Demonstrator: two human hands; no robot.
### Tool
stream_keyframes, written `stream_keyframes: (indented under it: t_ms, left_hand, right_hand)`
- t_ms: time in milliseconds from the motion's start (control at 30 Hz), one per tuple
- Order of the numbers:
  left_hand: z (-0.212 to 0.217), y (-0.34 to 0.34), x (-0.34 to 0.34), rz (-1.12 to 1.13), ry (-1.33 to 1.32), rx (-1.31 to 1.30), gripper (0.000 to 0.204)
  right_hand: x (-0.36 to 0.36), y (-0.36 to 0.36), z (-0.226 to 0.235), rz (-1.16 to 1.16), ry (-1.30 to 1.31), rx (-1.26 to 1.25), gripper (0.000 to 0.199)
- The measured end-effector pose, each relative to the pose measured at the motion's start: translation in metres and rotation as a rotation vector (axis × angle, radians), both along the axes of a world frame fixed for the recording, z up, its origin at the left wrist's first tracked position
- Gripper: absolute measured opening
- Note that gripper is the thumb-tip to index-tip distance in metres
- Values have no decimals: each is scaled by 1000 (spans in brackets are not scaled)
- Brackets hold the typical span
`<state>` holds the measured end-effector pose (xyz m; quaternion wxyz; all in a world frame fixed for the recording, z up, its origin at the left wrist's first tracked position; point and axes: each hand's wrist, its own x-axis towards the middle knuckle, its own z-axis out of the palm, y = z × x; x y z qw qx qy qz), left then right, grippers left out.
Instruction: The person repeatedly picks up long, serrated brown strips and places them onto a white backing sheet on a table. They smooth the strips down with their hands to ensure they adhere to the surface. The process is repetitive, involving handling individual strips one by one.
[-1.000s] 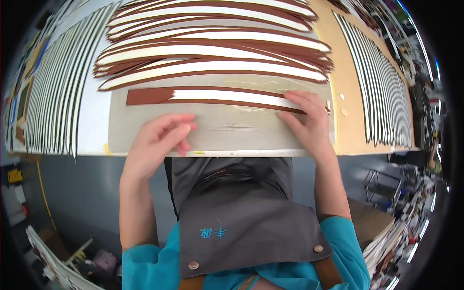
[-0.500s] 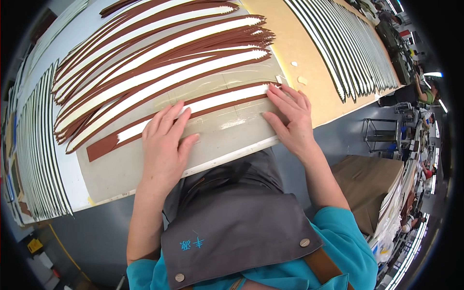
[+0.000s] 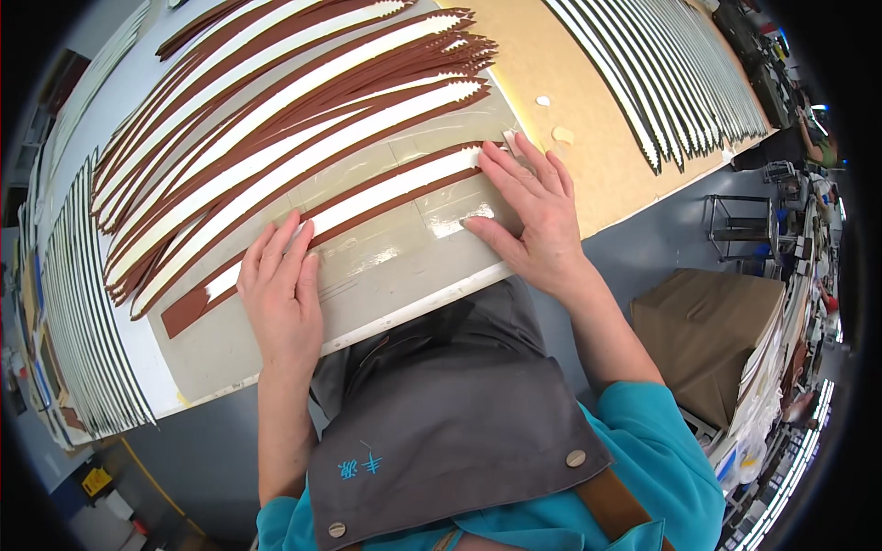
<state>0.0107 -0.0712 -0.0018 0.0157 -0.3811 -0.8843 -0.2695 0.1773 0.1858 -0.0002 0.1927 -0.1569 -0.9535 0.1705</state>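
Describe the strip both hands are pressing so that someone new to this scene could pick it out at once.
On the grey mat at the table's near edge lies one long brown strip with a white centre band, pinned flat by the left hand and right hand. Unlike the overlapping pile of similar strips behind it, it lies alone.

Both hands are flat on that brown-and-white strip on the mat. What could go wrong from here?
The left hand and right hand press only the ends of the strip, so its middle could bow or skew. The stacked strips lie just behind; a forward slide could disturb them.
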Motion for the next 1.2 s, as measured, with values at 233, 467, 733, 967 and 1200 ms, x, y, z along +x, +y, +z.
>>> stream_keyframes:
  t_ms: [233,467,733,967,1200]
  left_hand:
    - [1,-1,-2,-53,28,-63,34]
    - [2,0,-2,-65,25,11,32]
    - [11,30,-7,-252,-46,148,33]
    - [0,64,-7,-381,129,86,40]
    - [-5,67,-6,-367,185,130,36]
  right_hand:
    - [0,-1,-5,-72,-34,-18,63]
    - [-3,-1,-9,-113,42,-27,51]
    - [-3,1,-11,-104,36,-22,49]
    - [-5,1,-10,-93,25,-26,49]
    - [-26,29,12,-2,-16,124,49]
